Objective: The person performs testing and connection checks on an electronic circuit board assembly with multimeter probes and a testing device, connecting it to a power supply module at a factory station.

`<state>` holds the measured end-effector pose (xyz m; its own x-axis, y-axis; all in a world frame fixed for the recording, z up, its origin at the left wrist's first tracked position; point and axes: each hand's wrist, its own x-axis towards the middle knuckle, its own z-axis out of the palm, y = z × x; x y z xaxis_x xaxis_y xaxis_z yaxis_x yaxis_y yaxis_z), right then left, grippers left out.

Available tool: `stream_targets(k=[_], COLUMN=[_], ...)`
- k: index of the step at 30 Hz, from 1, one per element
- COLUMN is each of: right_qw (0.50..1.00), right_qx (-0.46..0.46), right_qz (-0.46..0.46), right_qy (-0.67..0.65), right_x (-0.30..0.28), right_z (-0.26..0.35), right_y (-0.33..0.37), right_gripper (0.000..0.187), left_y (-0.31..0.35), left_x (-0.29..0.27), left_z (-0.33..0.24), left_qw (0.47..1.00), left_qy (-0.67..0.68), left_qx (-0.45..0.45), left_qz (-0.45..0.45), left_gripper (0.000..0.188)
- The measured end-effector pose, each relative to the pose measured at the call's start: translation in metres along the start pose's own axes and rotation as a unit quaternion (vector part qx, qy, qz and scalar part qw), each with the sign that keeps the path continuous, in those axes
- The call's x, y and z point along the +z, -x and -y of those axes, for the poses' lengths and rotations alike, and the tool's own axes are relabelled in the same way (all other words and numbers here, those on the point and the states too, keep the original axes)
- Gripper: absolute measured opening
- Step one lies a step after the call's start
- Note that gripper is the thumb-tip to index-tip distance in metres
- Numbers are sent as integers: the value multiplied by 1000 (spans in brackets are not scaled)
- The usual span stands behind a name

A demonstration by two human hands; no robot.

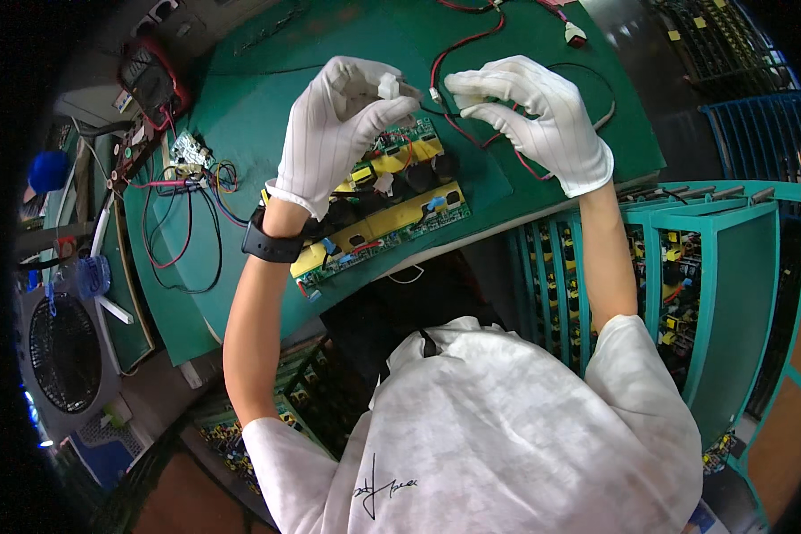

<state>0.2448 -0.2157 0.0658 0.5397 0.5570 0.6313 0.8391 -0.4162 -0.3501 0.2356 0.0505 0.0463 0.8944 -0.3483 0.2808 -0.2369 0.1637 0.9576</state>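
My left hand [343, 120], in a white striped glove with a black watch at the wrist, pinches a small white plastic connector [388, 86] between thumb and fingers. Just to its right, my gloved right hand [534, 111] has thumb and fingers drawn together; what they hold is hidden. Near those right fingertips, a white plug [434, 94] sits on a red cable [449, 52]. Below the left hand lies a long circuit board assembly [392, 200] with yellow-wrapped parts, black cylinders and blue components. The left forearm covers part of its left end.
A green mat [240, 116] covers the bench. Test leads [190, 236] and a small circuit board [191, 151] lie left, near a red-rimmed meter [151, 76]. A teal rack [721, 294] of boards stands right; a fan [65, 351] stands lower left.
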Motion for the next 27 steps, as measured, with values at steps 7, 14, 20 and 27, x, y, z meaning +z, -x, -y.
stream_targets(k=[7,14,20,27], right_qw=[999,999,996,995], right_qx=[-3,26,-3,1], right_qz=[-24,18,53,74], right_qy=[34,26,67,66], right_x=[-4,-12,-17,-17], right_z=[5,16,20,21], right_y=[-2,-3,-3,-7], right_gripper=[26,28,28,31], left_y=[0,-1,-1,1], left_x=[9,21,23,21], left_z=[-6,-20,-22,-12], left_qw=[986,960,948,946], left_qy=[-159,-257,-305,-306], left_qx=[-27,-48,-6,62], left_qz=[38,99,95,85], left_gripper=[35,30,27,23])
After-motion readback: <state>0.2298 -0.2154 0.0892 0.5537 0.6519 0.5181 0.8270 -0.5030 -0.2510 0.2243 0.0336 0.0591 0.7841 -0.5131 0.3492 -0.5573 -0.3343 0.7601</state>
